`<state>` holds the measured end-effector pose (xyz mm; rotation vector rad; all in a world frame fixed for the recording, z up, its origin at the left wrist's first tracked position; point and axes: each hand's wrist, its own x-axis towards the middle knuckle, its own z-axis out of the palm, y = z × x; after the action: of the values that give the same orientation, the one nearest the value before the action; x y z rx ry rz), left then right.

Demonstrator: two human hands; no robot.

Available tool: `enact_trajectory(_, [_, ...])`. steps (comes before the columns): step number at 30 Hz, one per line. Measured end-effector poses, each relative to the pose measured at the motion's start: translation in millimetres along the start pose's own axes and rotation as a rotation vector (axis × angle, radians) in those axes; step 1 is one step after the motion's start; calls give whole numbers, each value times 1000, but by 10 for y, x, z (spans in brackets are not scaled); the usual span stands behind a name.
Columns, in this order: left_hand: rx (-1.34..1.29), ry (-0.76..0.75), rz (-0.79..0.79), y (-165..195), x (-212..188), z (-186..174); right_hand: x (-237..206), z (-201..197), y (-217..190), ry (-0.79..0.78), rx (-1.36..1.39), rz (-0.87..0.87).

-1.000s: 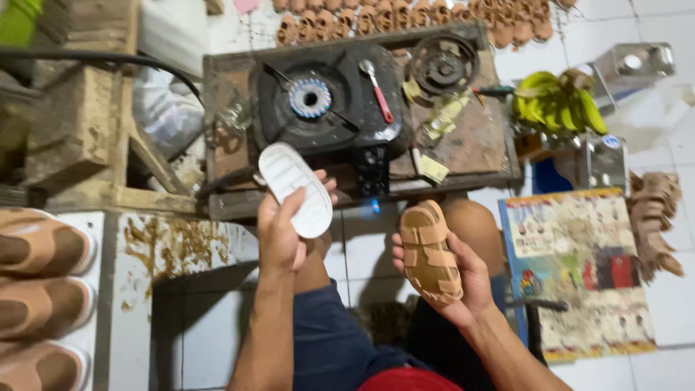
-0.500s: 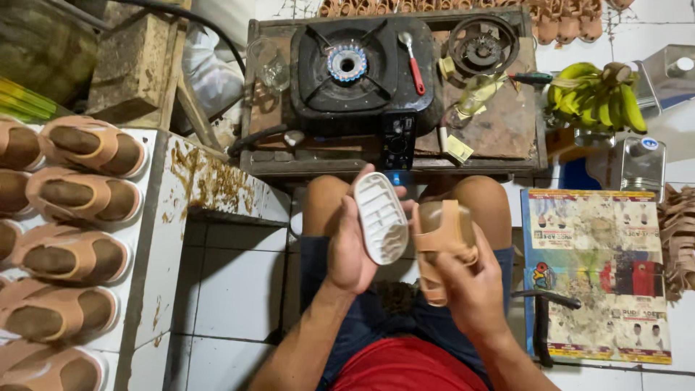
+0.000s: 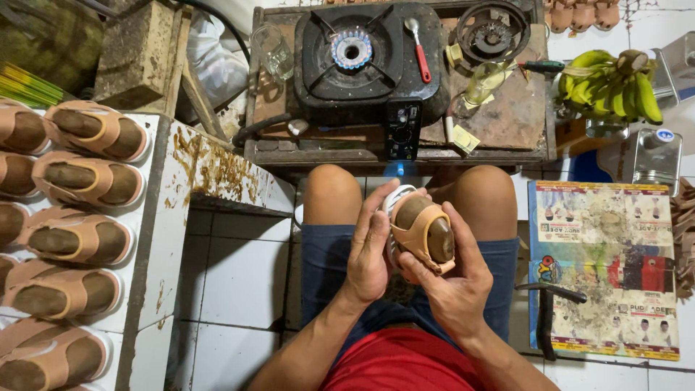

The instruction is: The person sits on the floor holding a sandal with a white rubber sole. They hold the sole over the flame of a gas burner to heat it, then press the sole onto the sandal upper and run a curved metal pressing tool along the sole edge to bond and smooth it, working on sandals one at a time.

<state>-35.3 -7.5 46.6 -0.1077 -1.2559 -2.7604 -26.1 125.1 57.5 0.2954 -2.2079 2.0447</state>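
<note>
1. The left hand (image 3: pixel 369 250) is closed around a white shoe sole (image 3: pixel 393 210), fingers along its left edge, pressing it against the side of a tan sandal upper (image 3: pixel 423 232).
2. The right hand (image 3: pixel 456 286) grips the tan sandal upper from below and from the right, thumb along its outer strap; the upper sits over a dark brown shoe last (image 3: pixel 427 224) that fills it.
3. Sole and upper are touching, held above the person's lap between the two bare knees, just in front of the gas stove (image 3: pixel 362 58).
4. The gas stove, black with a single ring burner, stands on a worn wooden desk (image 3: pixel 507 123) directly beyond the knees.
5. On the desk right of the stove lie a red-handled tool (image 3: pixel 420 54), a loose round burner ring (image 3: pixel 496 32) and a clear glass bottle (image 3: pixel 485 83) on its side.
6. A clear glass mug (image 3: pixel 271 51) stands left of the stove.
7. Far right of the stove is a bunch of bananas (image 3: pixel 612 80), green and yellow.
8. Left of the stove, on a white stained shelf (image 3: pixel 170 210), rows of finished tan sandals (image 3: pixel 79 185) on lasts are lined up.
9. Right of the person's legs, a printed poster sheet (image 3: pixel 604 264) lies on the tiled floor (image 3: pixel 239 275).
</note>
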Motion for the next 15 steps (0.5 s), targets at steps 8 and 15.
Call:
enact_trajectory(8, [130,84,38,-54,-73,45,-41,21,8,-2,-48,-69])
enact_trajectory(15, [98,7,110,2,-192,84,-111,19,-162,-21,-110,-199])
